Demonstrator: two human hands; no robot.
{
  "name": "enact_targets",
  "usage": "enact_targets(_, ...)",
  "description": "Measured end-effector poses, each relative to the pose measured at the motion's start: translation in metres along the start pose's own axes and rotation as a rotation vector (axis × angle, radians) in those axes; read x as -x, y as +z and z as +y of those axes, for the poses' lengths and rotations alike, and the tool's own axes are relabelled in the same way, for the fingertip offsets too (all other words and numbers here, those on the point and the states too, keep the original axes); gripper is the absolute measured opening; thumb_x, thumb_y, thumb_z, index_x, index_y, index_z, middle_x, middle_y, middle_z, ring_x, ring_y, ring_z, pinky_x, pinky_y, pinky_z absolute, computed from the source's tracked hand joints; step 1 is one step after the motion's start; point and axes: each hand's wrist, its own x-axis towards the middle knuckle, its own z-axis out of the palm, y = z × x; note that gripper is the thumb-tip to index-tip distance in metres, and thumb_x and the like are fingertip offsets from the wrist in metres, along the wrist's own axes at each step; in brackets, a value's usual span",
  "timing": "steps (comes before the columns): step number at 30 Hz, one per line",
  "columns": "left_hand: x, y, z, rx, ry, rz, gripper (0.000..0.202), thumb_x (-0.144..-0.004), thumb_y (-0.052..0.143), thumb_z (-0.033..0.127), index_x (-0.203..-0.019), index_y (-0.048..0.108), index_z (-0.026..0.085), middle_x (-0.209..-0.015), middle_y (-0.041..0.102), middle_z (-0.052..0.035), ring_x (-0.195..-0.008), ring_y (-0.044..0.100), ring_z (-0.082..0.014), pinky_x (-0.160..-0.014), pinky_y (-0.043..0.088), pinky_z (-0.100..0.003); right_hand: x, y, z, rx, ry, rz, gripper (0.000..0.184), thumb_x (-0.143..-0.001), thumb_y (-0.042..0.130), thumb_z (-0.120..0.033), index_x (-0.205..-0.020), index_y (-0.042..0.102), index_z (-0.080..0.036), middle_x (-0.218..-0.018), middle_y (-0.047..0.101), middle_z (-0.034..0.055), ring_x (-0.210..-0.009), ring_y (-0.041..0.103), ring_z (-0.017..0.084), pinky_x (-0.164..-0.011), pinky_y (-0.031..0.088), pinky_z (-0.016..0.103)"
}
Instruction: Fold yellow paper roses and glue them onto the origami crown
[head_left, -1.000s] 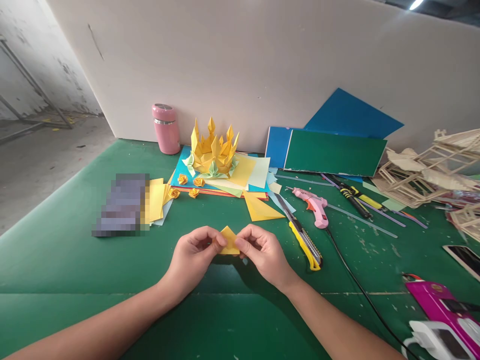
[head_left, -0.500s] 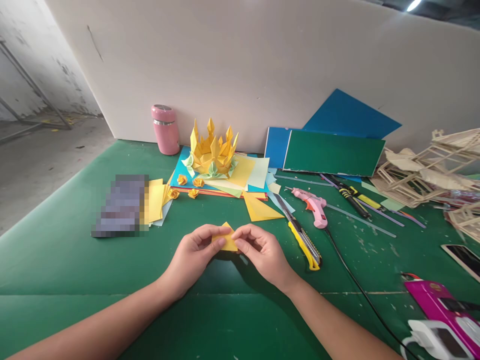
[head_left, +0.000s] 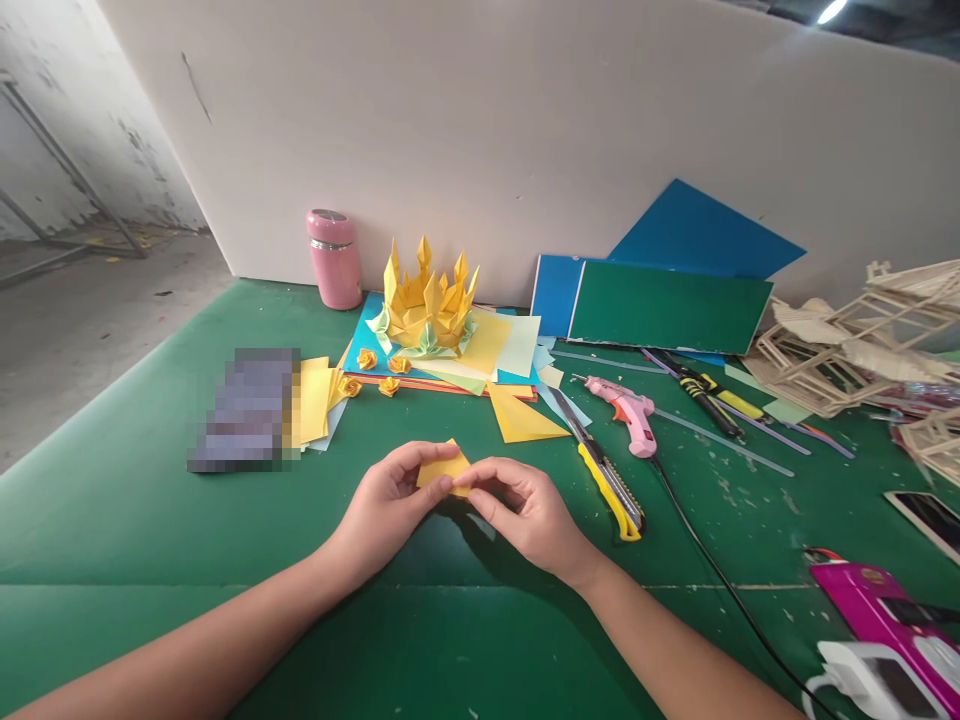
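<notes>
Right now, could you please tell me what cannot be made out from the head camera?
Held paper: head view; its underside faces away, and fingers of the left hand and right hand cover parts.
Dark item: head view; coarse pixel blocks hide its details.
Phone: head view; cut off by the right edge.
Crown: head view; its front hides its lower back.

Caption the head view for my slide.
Left hand pinches a small yellow paper, right hand touching its edge, spiky yellow paper crown behind.

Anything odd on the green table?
The yellow-handled utility knife, lying right of the bare right hand, seems to have its metal blade extended, odd for an unheld tool. The dark rectangular object at left is pixelated.
</notes>
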Motion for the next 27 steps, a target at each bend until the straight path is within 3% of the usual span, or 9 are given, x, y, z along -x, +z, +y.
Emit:
enact_targets(3, 0.0002, -0.0001, -0.0003, 0.077, -0.058, -0.01, 0.036, -0.061, 0.076, 0.038, -0.091, 0.066, 0.019, -0.086, 0.073, -0.0034, -0.077, 0.068, -0.0177, -0.073, 0.054, -0.03, 0.0002, -0.0016, 0.0021, -0.046, 0.016, -0.001, 0.013, -0.083, 0.053, -0.023, -0.092, 0.062, -0.02, -0.08, 0.066, 0.0019, -0.073, 0.064, 0.014, -0.068, 0.053, 0.026)
enact_targets(8, 0.0003, -0.0011, -0.0017, 0.125, -0.089, 0.044, 0.029, -0.058, 0.08, 0.036, -0.074, 0.063, 0.018, -0.064, 0.067, 0.0033, -0.059, 0.061, -0.0106, -0.06, 0.05, -0.022, -0.0013, -0.0025, 0.0046, 0.072, -0.031, 0.093, 0.011, -0.08, 0.056, -0.021, -0.087, 0.064, -0.02, -0.085, 0.069, 0.0042, -0.077, 0.064, 0.016, -0.072, 0.053, 0.029)
enact_targets(15, -0.0013, -0.0016, 0.0028, 0.176, -0.168, 0.121, 0.034, -0.053, 0.083, 0.039, -0.078, 0.075, 0.018, -0.079, 0.076, -0.0027, -0.063, 0.064, -0.0135, -0.071, 0.055, -0.028, -0.0009, -0.0036, 0.0046, 0.15, -0.12, 0.101, 0.011, -0.08, 0.058, -0.019, -0.087, 0.066, -0.021, -0.086, 0.068, 0.0042, -0.076, 0.064, 0.016, -0.073, 0.053, 0.03)
enact_targets(27, 0.0005, -0.0011, 0.0014, 0.091, -0.117, 0.075, 0.035, -0.057, 0.08, 0.042, -0.08, 0.072, 0.017, -0.076, 0.075, -0.0044, -0.065, 0.066, -0.0173, -0.067, 0.054, -0.029, -0.0024, -0.0054, 0.0007, 0.205, -0.184, 0.0, 0.011, -0.079, 0.063, -0.019, -0.089, 0.065, -0.024, -0.087, 0.061, 0.003, -0.082, 0.059, 0.017, -0.075, 0.05, 0.03)
